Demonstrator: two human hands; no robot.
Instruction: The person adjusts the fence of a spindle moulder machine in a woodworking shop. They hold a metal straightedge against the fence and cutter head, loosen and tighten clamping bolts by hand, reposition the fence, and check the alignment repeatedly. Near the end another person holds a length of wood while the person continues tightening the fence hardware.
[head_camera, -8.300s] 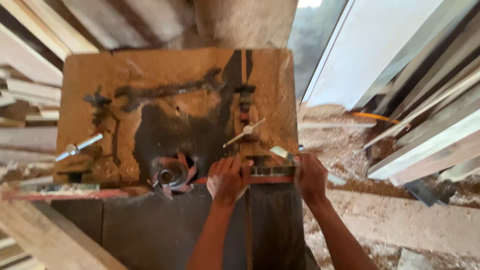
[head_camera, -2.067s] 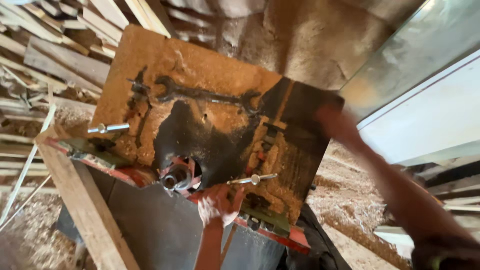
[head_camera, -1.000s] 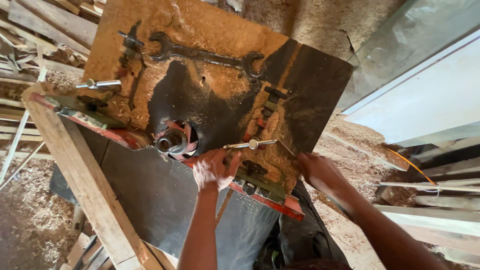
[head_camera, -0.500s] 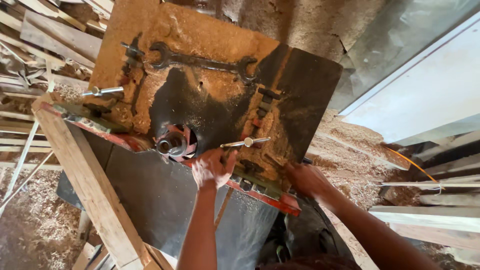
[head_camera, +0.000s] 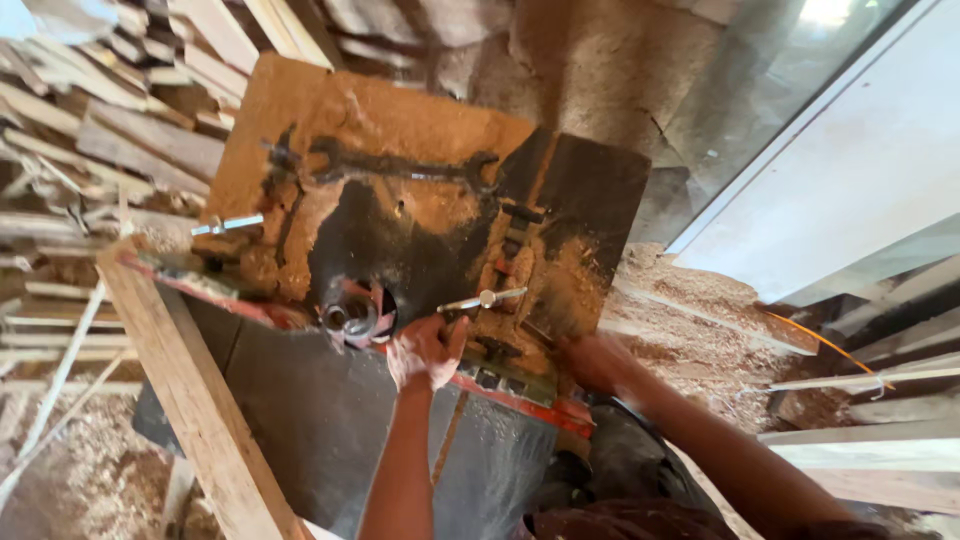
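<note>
At far left, stacked timber offcuts (head_camera: 95, 130) lay beside a pale wooden plank (head_camera: 190, 400) that ran diagonally along the near-left edge of the bench (head_camera: 330, 130). The bench was a sawdust-coated machine top, seen tilted, with a red front rail (head_camera: 510, 395) along its near edge. A short threaded bolt (head_camera: 228, 225) projected at its left edge, and a long dark double-ended spanner (head_camera: 400, 168) lay across the upper surface. Near the front edge sat a round spindle hub (head_camera: 352, 318) with reddish parts around it. Just right of the hub, the left hand (head_camera: 425, 350) was curled closed over the base of a metal T-handle screw (head_camera: 482, 299), whose bar showed above the fingers. Further right, the right hand (head_camera: 592, 360) rested on the near-right edge of the bench; its fingers were hidden against the edge, so their spread or closure could not be told. Sawdust (head_camera: 690, 310) lay heaped right of the bench, beside pale boards (head_camera: 870, 200).
</note>
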